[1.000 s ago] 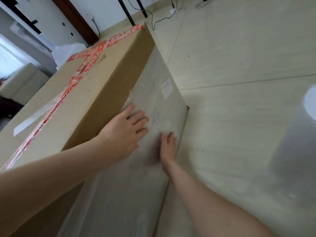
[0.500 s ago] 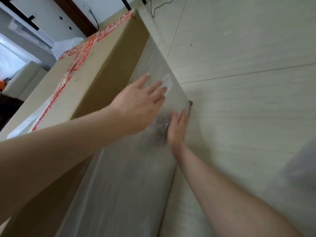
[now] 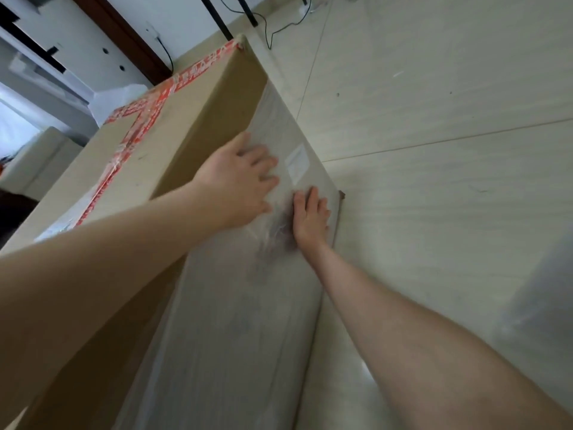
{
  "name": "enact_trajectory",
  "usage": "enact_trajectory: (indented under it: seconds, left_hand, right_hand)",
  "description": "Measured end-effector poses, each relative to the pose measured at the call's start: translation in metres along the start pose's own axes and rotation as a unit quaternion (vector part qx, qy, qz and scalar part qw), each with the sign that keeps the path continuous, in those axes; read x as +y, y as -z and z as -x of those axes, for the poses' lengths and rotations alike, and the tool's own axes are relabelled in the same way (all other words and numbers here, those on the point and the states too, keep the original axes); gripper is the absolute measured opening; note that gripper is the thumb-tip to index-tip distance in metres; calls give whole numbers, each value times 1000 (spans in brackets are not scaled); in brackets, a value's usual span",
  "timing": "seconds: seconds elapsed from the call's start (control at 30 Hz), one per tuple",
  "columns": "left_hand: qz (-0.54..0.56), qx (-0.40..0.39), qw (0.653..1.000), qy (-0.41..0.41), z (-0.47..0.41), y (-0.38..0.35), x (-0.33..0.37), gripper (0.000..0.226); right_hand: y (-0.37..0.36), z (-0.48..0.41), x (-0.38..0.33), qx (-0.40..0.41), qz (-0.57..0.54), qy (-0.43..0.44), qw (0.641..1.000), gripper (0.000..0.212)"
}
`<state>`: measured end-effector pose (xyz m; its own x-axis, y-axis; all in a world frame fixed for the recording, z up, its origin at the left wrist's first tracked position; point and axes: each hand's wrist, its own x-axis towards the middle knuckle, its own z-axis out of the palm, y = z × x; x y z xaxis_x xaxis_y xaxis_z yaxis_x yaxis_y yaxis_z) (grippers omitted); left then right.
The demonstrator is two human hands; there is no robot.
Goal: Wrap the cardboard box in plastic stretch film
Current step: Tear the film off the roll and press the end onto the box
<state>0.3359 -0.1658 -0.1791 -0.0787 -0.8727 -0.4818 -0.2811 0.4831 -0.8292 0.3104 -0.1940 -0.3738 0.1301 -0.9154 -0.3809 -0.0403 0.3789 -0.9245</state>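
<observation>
With left hand (image 3: 238, 178) and right hand (image 3: 310, 217) flat, fingers (image 3: 265, 163) straight, I would stroke the stretch film (image 3: 235, 321) outward evenly so it clings to the cardboard box (image 3: 198, 125).

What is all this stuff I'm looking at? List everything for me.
cardboard box: one, brown, on the floor, centre-left
stretch film: one sheet, clear, over the box's side face
tape: crossing strips, red-orange, on the box top
label: one, white, on the filmed side
floor: pale tiles, right
furniture legs: two, black, top centre
left hand: one, flat on the film
right hand: one, flat on the film, just right of the left hand
</observation>
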Motion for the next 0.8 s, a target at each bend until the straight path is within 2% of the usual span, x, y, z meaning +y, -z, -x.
enact_trajectory:
  seconds: [0.07,0.13,0.2,0.33,0.8]
  left_hand:
    - [31,24,999,37,-5,10,-13,59]
    - [29,50,998,41,-1,14,-9,60]
    - [11,59,998,18,9,11,9,63]
    - [-28,12,999,-17,28,-6,41,68]
    - [-84,-14,996,4,18,-32,36,76]
  right_hand:
    - [10,-7,2,52,-3,-17,998,63]
    - [13,2,6,97,-22,-2,995,63]
    - [4,22,12,85,-34,28,995,62]
    - [-15,45,22,28,-63,29,997,61]
    - [-41,32,19,58,-45,31,997,61]
